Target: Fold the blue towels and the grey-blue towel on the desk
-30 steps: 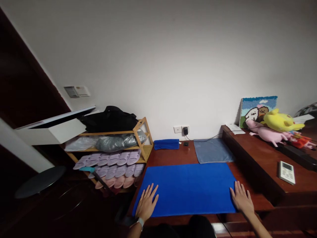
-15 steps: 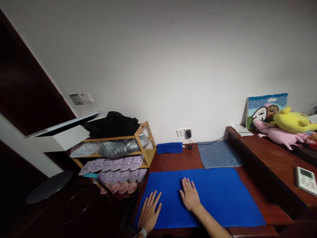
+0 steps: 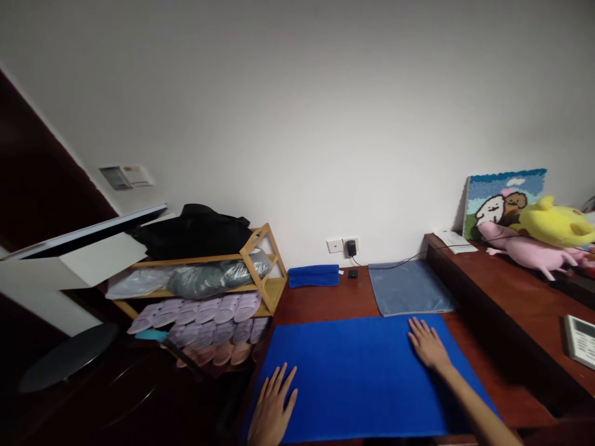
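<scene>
A blue towel (image 3: 353, 378) is spread flat over the brown wooden desk (image 3: 320, 303). My left hand (image 3: 273, 402) rests palm down on its left front part, fingers spread and holding nothing. Toward the towel's far right corner, my right hand (image 3: 430, 347) lies flat with its fingers stretched out. Behind the towel, close to the wall, are a folded blue cloth (image 3: 313, 276) on the left and a flat grey-blue cloth (image 3: 409, 288) on the right.
A wooden rack (image 3: 263, 272) with several slippers (image 3: 204, 313) and a black bag (image 3: 199, 232) stands at left. A plug (image 3: 351, 248) sits in the wall socket. On the raised right surface are plush toys (image 3: 525, 251), a fluffy picture (image 3: 504, 198) and a calculator-like device (image 3: 582, 339).
My right hand has slid right across the blue towel, from near its middle to its far right part. My left hand stays on the left side. The view has shifted slightly.
</scene>
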The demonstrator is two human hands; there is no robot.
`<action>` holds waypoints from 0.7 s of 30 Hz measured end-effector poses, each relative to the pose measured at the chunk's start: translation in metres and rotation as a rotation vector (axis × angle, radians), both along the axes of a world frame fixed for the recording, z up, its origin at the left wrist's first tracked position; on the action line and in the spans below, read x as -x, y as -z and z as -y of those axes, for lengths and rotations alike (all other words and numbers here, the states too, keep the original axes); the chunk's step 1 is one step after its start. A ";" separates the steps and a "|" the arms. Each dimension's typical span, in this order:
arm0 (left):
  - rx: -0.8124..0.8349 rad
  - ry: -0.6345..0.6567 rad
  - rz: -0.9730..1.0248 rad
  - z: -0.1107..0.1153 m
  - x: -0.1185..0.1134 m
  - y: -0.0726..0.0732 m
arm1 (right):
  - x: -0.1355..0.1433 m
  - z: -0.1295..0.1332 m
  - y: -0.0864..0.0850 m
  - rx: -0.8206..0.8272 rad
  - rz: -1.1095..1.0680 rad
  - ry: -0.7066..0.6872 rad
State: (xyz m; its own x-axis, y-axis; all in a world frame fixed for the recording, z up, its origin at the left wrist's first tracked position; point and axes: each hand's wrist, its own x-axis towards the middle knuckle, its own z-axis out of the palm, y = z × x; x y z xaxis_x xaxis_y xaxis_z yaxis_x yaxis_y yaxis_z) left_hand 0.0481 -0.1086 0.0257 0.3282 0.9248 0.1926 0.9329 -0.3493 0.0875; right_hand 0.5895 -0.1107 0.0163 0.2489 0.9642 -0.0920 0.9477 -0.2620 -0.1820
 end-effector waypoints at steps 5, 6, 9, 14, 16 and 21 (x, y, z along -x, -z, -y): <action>-0.006 0.001 -0.021 -0.004 0.001 0.004 | -0.103 0.016 0.002 0.059 0.040 0.076; -0.010 0.000 -0.030 -0.004 0.001 0.005 | -0.109 0.017 0.003 0.041 0.038 0.060; -0.014 -0.009 -0.062 -0.005 0.003 0.008 | -0.110 0.020 0.009 -0.030 0.057 0.049; -0.030 -0.048 -0.117 -0.013 0.007 0.002 | -0.108 0.017 0.025 -0.065 0.008 0.052; -0.126 -0.091 -0.092 -0.013 -0.014 -0.007 | -0.111 0.015 0.028 -0.090 -0.025 0.047; -0.273 0.089 0.172 0.026 -0.190 -0.017 | -0.114 0.013 0.023 -0.131 -0.053 0.031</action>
State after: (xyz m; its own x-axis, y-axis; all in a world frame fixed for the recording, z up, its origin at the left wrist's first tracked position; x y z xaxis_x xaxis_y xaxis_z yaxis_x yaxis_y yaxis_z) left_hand 0.2377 -0.1351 0.0431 0.3463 0.8008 0.4888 0.8774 -0.4608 0.1333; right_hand 0.7033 -0.1236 -0.0065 0.2772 0.9606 0.0201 0.9277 -0.2621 -0.2658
